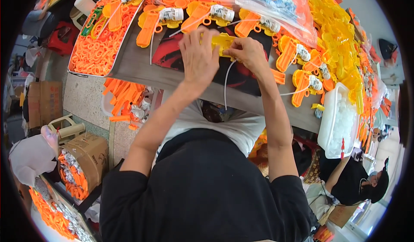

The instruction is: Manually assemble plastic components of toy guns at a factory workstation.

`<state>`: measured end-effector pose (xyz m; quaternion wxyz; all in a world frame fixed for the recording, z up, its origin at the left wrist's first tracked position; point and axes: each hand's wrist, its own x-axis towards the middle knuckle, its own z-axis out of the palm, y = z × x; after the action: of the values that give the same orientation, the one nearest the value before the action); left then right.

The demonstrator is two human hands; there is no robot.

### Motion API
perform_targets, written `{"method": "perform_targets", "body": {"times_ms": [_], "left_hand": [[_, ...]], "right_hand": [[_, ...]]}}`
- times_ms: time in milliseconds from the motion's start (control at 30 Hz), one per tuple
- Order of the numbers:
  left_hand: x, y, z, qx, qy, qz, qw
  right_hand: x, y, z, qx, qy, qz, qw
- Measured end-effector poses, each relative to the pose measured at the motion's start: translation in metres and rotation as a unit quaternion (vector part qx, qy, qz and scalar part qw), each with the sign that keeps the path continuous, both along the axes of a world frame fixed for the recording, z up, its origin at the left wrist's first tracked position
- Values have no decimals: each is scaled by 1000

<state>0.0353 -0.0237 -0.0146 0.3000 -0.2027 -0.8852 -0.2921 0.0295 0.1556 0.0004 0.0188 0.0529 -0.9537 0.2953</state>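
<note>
In the head view, I see both hands meeting over the dark mat point(241, 76) on the worktop point(142, 71). My left hand point(198, 56) and right hand point(248, 54) are each closed on the yellow plastic piece point(223, 40), which sits above the mat's middle. A thin white tube point(226, 84) hangs from the piece across the mat. I judge the piece to be light, stiff and a little smooth, so holding it by its flat edges seems safest. The orange ring tray point(97, 48) lies left of the mat.
</note>
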Motion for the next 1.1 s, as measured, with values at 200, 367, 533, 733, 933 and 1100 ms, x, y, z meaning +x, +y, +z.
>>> {"method": "perform_targets", "body": {"times_ms": [200, 367, 533, 733, 933, 1100], "left_hand": [[1, -7, -28, -11, -20, -62, 998], [-7, 11, -15, -42, -76, -30, 996], [-10, 20, -15, -92, -71, -7, 993], [-8, -2, -18, -1, -71, -107, 992], [-9, 2, -8, -14, -49, -196, 979], [-16, -2, -17, 35, -98, -212, 972]], "right_hand": [[40, 15, 7, -115, 192, -14, 975], [83, 62, 20, 148, 133, -48, 979], [88, 69, 12, 205, 118, 61, 970], [94, 78, 20, 128, 73, 55, 987], [86, 51, 55, -69, -9, 50, 996], [29, 38, 75, -85, 59, 142, 984]]}}
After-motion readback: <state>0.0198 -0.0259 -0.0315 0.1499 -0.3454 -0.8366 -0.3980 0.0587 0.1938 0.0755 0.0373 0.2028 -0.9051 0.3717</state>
